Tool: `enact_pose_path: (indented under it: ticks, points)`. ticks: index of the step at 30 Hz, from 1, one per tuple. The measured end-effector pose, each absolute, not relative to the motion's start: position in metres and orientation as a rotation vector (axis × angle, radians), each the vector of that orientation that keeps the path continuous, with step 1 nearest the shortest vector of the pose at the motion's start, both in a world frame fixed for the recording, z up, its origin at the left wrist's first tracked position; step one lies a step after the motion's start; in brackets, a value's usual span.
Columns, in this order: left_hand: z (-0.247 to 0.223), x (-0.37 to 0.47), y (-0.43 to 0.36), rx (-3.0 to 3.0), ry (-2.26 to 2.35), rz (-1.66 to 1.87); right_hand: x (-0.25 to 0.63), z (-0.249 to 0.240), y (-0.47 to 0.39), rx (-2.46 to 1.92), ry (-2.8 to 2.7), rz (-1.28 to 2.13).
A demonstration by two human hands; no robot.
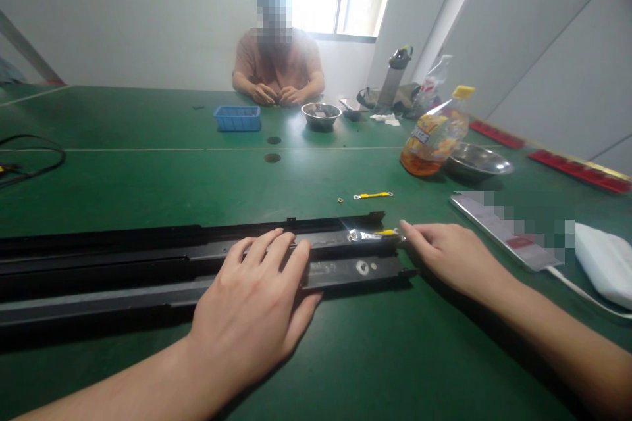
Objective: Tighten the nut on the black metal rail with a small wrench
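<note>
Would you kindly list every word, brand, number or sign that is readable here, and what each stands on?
No text is clear enough to quote.
Yellow-capped bottle: label lettering, too blurred to read.
Clear bottle behind it: red markings, too blurred to read.
Phone with white cable: screen partly pixelated, nothing legible.

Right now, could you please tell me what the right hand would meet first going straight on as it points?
The right hand would probably meet the yellow-and-silver piece at the dark rails first and may already touch it, though depth is unclear.
</note>
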State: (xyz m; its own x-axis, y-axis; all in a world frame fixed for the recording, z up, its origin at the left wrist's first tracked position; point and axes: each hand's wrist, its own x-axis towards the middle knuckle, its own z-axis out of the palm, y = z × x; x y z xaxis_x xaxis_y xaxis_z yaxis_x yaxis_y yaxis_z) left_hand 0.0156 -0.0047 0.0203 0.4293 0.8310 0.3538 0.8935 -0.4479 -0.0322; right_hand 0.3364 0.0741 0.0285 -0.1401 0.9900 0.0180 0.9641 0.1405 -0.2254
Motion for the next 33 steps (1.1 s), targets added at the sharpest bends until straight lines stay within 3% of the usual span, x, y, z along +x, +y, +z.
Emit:
enact_pose_path:
  ticks: [33]
  points:
    - [0.015,0.013,-0.004,-2.454,-1.476,-0.474,0.312,0.061,0.074,-2.277,-2.424,0.137]
